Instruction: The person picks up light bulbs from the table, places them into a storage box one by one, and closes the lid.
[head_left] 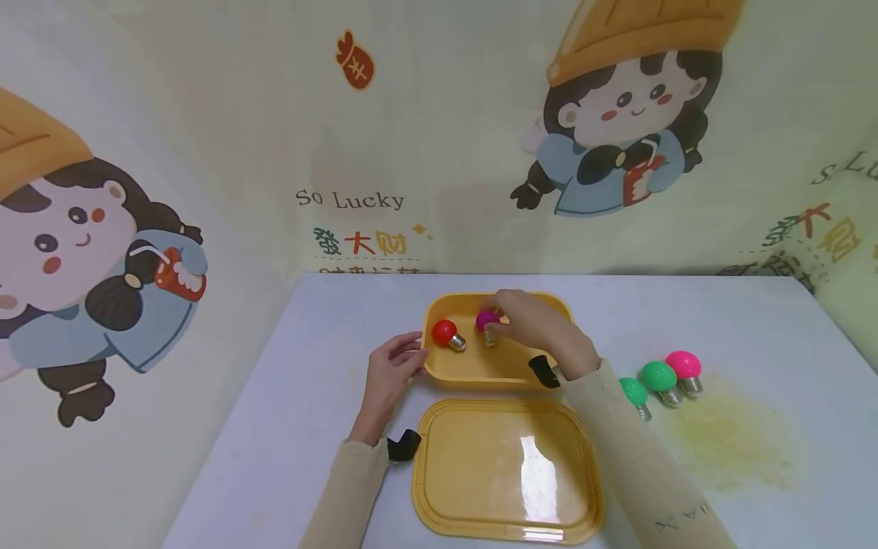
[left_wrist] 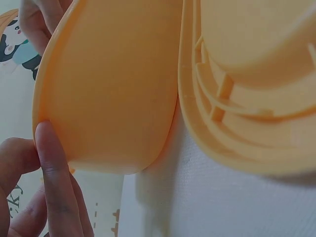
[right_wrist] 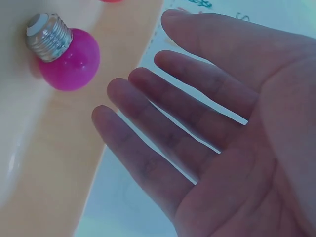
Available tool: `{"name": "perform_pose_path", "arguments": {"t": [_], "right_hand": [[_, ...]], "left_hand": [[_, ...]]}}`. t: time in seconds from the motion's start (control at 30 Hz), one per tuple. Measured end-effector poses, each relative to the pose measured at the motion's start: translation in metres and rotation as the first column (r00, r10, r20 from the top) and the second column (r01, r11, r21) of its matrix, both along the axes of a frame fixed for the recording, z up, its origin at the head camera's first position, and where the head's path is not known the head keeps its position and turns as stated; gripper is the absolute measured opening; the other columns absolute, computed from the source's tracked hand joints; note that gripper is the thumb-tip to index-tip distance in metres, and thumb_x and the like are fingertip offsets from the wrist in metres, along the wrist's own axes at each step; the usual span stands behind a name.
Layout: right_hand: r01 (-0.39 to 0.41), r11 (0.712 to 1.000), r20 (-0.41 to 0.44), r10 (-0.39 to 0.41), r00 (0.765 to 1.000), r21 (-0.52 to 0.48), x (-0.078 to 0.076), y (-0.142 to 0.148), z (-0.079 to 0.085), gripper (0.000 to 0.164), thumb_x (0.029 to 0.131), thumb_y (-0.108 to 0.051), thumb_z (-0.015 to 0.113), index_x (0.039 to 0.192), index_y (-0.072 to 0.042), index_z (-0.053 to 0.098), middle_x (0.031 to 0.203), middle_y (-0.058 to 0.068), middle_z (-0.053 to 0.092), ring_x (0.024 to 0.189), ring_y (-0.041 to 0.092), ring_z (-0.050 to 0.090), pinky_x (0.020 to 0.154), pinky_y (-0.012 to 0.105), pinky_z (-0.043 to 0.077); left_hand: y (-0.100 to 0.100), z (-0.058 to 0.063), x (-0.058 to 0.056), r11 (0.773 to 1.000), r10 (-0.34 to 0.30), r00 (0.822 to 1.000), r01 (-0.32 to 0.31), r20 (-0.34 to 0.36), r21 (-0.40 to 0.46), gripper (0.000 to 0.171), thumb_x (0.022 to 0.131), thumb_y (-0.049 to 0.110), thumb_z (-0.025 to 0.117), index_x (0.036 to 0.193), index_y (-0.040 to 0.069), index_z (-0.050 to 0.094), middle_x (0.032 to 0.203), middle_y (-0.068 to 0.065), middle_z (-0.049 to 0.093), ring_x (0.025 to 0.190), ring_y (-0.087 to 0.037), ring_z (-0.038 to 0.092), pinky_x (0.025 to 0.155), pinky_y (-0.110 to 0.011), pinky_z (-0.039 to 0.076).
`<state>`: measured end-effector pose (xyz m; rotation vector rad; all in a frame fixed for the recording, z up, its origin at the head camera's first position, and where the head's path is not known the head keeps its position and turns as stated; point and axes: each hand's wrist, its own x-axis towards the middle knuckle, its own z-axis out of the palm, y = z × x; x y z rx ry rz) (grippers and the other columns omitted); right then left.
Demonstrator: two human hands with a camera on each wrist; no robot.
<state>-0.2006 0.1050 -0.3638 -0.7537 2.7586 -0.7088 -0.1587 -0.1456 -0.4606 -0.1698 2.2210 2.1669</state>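
Observation:
My left hand [head_left: 392, 371] touches the left end of a yellow plastic box [head_left: 473, 380]. In the left wrist view, one fingertip [left_wrist: 48, 136] presses on the box's outer wall just by the rim. A red bulb [head_left: 444, 333] and a magenta bulb [head_left: 488, 320], both with silver screw bases, lie inside the box. My right hand [head_left: 538, 320] is over the box, close to the magenta bulb. In the right wrist view its fingers [right_wrist: 148, 113] are spread nearly straight, holding nothing and apart from the magenta bulb [right_wrist: 71, 61].
A yellow lid [head_left: 504, 465] lies on the white table just in front of the box. To the right of my right sleeve [head_left: 638, 450] sit two green bulbs [head_left: 659, 377] and a pink bulb [head_left: 684, 364]. A patterned wall covering [head_left: 466, 152] stands behind the table.

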Motion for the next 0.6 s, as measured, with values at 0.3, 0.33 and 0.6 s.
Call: {"name": "perform_pose_path", "arguments": {"t": [0.3,0.33,0.6], "right_hand": [[-0.006,1.0,-0.107,0.006,0.994,0.003,0.013,0.018,0.0,0.038,0.091,-0.017,0.073,0.124,0.001,0.065,0.117,0.015,0.067,0.105,0.031,0.062,0.094,0.044,0.054],[-0.006,1.0,-0.116,0.007,0.993,0.002,0.014,0.019,0.0,0.037,0.091,-0.017,0.073,0.123,0.001,0.066,0.115,0.015,0.067,0.104,0.031,0.062,0.094,0.044,0.055],[-0.024,1.0,-0.203,0.023,0.979,-0.004,0.024,0.033,-0.003,0.03,0.09,-0.013,0.073,0.116,0.001,0.067,0.112,0.014,0.068,0.102,0.032,0.063,0.093,0.046,0.054]], "left_hand": [[0.0,0.001,0.001,1.0,0.003,1.0,-0.003,-0.009,0.001,0.034,0.09,0.003,0.071,0.124,0.001,0.066,0.111,-0.02,0.063,0.094,-0.03,0.067,0.068,-0.024,0.06],[0.0,0.001,0.001,1.0,0.001,1.0,-0.001,-0.009,-0.001,0.034,0.09,0.003,0.071,0.123,0.002,0.066,0.111,-0.019,0.064,0.094,-0.03,0.067,0.068,-0.024,0.06],[0.001,0.0,0.0,1.0,0.0,1.0,0.0,0.002,-0.001,0.035,0.09,0.005,0.072,0.124,0.003,0.067,0.11,-0.017,0.064,0.091,-0.024,0.067,0.069,-0.025,0.061]]}}
